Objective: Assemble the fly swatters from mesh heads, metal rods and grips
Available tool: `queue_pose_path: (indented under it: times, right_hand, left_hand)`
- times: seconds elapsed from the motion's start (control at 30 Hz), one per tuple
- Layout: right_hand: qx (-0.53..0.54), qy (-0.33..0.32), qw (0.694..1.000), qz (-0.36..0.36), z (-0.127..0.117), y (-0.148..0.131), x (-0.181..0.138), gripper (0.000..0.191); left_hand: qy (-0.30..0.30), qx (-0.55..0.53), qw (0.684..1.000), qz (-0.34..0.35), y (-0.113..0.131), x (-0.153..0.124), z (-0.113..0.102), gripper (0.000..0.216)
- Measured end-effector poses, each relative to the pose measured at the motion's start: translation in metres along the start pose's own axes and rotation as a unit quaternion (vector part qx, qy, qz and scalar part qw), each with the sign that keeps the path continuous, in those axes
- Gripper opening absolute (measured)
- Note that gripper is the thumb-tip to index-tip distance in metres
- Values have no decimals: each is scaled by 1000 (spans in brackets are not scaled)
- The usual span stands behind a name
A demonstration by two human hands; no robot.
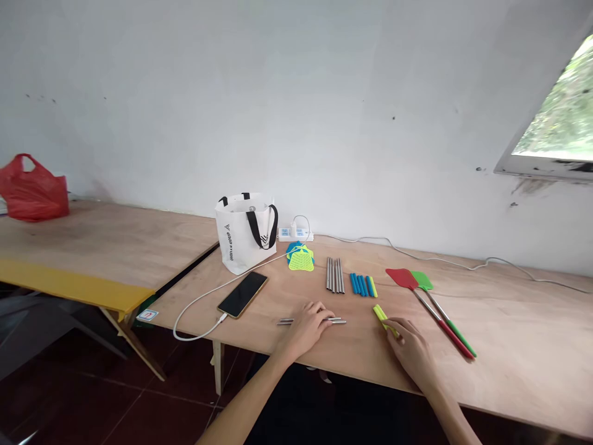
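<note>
My left hand (311,322) lies over a couple of thin metal tubes (340,321) near the table's front edge, fingers curled onto them; the tubes' ends stick out on both sides. With its fingers closed, my right hand (407,346) holds yellow handle sleeves (379,313) against the table. Beyond the hands, several metal tubes (335,275) lie side by side. To their right is a row of blue handle sleeves (359,284) with a yellow sleeve (372,286) at its end. Yellow and blue fly swatter heads (301,258) are stacked farther back.
Two assembled fly swatters, one red (402,278) and one green (422,280), lie at the right. A phone (243,295) on a white cable, a white bag (241,238) and a power strip (285,235) are on the left and back. A red plastic bag (37,191) sits on another table.
</note>
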State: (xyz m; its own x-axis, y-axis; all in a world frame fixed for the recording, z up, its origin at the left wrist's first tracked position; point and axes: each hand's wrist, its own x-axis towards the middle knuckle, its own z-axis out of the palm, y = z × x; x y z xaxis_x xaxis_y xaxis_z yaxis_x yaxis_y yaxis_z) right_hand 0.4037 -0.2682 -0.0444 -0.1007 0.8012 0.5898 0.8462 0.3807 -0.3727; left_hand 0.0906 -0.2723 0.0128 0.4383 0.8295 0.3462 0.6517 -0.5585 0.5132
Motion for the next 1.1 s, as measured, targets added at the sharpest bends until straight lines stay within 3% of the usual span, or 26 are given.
queue_pose_path:
  times: [0.13, 0.23, 0.47, 0.57, 0.67, 0.87, 1.0, 1.1]
  right_hand:
    - [35, -2, 999, -21, 22, -29, 21, 32]
    - [31, 11, 999, -37, 30, -35, 24, 30]
    - [-38, 8, 997, -62, 18, -45, 16, 31]
    - [-75, -10, 993, -90, 11, -59, 19, 35]
    - [-83, -58, 985, -143, 5, -71, 21, 40]
    - [-47, -89, 981, -168, -2, -80, 23, 36]
    - [-35, -82, 982, -166, -3, -83, 24, 34]
    - [-34, -82, 983, -163, -3, -83, 24, 33]
  left_hand:
    - [-19, -30, 999, 27, 0, 6, 8, 22]
    - [-40, -23, 997, 57, -1, 16, 14, 22]
    - [-51, -16, 994, 97, -11, 44, 19, 25]
    - [8, 3, 998, 56, -34, 64, 12, 27]
    - [74, 126, 989, -16, -71, 90, -2, 25]
    - [70, 206, 973, -77, -139, 128, -25, 53]
    - [55, 231, 967, -89, -153, 143, -25, 67]
    - [48, 245, 963, -100, -151, 148, -22, 63]
